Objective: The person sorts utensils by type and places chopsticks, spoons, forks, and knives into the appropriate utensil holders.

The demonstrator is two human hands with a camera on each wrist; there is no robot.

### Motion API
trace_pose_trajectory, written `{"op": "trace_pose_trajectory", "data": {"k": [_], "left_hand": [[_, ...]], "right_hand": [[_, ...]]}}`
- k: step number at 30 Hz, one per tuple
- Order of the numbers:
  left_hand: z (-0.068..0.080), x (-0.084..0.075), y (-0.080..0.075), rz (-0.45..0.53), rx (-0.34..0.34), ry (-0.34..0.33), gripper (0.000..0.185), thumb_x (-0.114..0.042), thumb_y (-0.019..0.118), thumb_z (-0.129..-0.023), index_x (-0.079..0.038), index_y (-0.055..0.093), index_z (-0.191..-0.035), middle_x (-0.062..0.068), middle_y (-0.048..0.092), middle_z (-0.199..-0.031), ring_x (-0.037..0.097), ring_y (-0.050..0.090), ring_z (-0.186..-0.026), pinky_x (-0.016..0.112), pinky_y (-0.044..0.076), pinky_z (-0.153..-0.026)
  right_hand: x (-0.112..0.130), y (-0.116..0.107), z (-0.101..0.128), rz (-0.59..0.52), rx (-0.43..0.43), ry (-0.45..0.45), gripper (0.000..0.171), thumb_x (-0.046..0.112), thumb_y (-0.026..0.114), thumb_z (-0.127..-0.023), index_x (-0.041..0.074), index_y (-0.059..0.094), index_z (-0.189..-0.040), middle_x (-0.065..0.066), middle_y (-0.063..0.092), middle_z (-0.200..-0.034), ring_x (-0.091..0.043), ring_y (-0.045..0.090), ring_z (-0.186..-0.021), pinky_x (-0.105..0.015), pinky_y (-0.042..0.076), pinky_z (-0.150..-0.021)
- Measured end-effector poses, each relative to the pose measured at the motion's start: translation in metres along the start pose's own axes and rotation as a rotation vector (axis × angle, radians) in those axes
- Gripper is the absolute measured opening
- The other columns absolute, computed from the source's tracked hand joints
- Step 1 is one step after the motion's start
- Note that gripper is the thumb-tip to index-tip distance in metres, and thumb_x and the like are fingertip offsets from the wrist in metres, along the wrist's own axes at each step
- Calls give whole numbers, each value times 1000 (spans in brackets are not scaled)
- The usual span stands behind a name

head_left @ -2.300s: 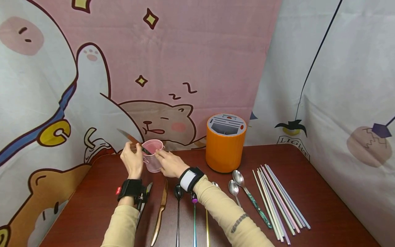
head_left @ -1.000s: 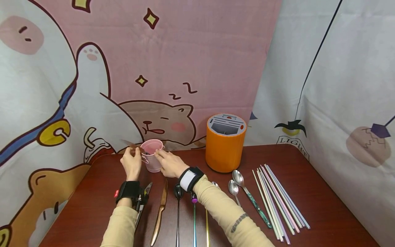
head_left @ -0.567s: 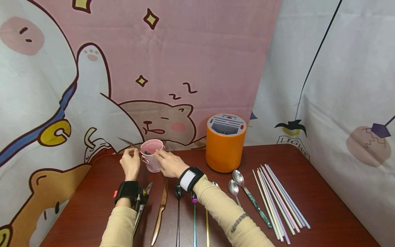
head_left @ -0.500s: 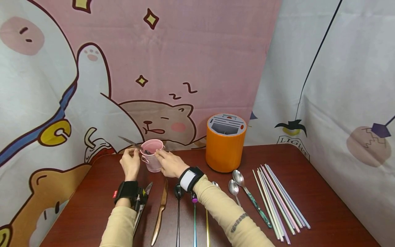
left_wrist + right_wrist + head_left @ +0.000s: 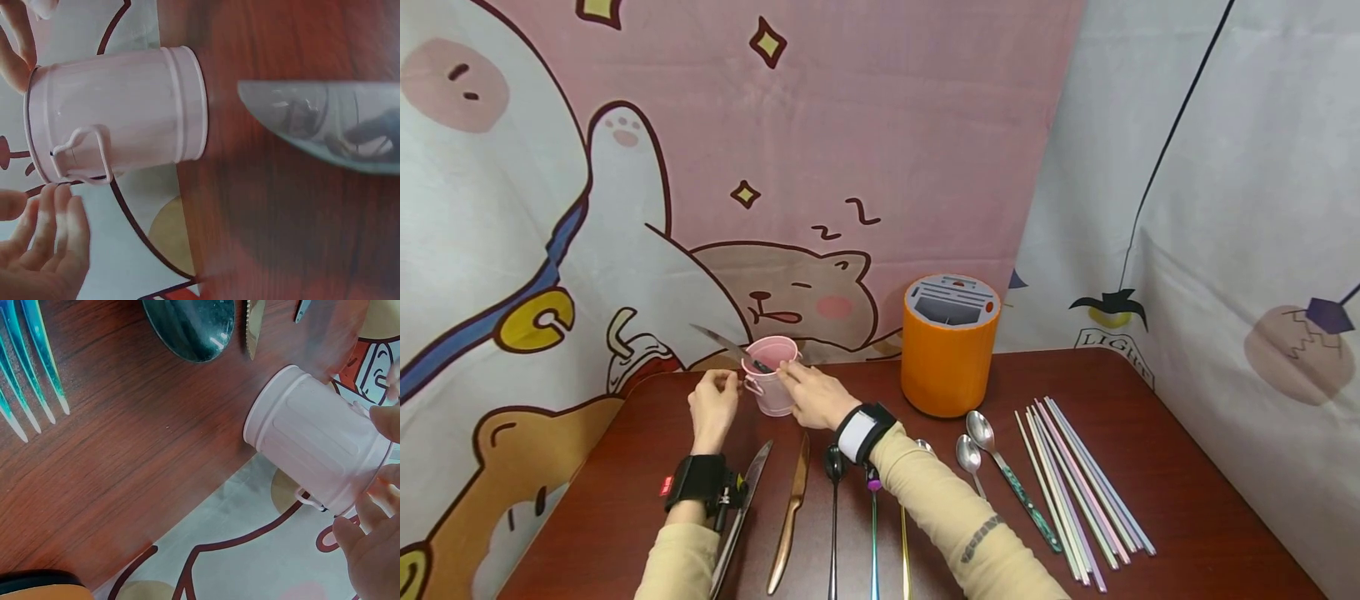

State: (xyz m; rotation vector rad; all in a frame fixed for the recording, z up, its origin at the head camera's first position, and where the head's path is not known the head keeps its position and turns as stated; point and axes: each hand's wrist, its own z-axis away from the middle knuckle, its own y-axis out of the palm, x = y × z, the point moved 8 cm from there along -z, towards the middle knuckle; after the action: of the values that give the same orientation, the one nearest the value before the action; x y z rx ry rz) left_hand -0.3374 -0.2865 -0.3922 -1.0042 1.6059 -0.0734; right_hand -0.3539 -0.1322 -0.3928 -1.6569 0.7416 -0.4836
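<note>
Knife (image 5: 730, 347): silver blade, dark handle; tilted, handle end inside the pink bucket (image 5: 772, 397), blade leaning across the rim and pointing up to the left. Left hand (image 5: 712, 403): fingers loosely curved, gripping nothing; located just beside the bucket's side loop. Right hand (image 5: 816, 394): thumb and fingers hold the bucket at its rim. Bucket: upright on the worktop (image 5: 865, 390); contains the knife handle. Orange holder (image 5: 949, 367): upright, grey slotted top; interior not discernible.
</note>
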Motion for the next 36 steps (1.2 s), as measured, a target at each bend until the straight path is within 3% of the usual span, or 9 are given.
{"op": "trace_pose_trajectory", "data": {"k": [6,13,18,27,36], "left_hand": [[16,7,-1,-152,178,46,23,-15,51,-95,3,63,-103,21,70,-89,33,66,-79,36,44,-63],[40,20,3,-301,399,41,24,-16,54,-91,5,62,-98,21,67,-85,36,63,-79,47,47,-67],[58,30,6,-390,511,33,20,-16,58,-89,3,61,-88,16,63,-78,28,57,-71,42,45,-62],[86,38,9,-500,614,43,21,-18,64,-85,2,60,-81,15,62,-76,28,58,-71,44,48,-64],[106,36,14,-533,689,8,38,-28,75,-80,3,54,-80,14,58,-73,29,57,-68,42,48,-62]], "right_hand": [[0,1,0,-12,2,-3,65,27,64,-87,10,39,-145,-5,37,-151,-17,34,-142,-30,31,-115],[-1,1,0,-18,7,2,65,26,64,-87,11,39,-145,-5,37,-152,-17,35,-142,-31,32,-114],[0,0,0,-31,6,5,64,23,64,-87,10,39,-145,-5,37,-152,-18,35,-142,-31,31,-115],[0,-2,1,-34,5,3,64,22,64,-87,9,39,-145,-5,37,-152,-18,35,-142,-31,31,-115],[1,-2,1,-31,-12,-7,64,22,65,-87,9,40,-144,-6,39,-150,-18,36,-141,-31,33,-114]]}}
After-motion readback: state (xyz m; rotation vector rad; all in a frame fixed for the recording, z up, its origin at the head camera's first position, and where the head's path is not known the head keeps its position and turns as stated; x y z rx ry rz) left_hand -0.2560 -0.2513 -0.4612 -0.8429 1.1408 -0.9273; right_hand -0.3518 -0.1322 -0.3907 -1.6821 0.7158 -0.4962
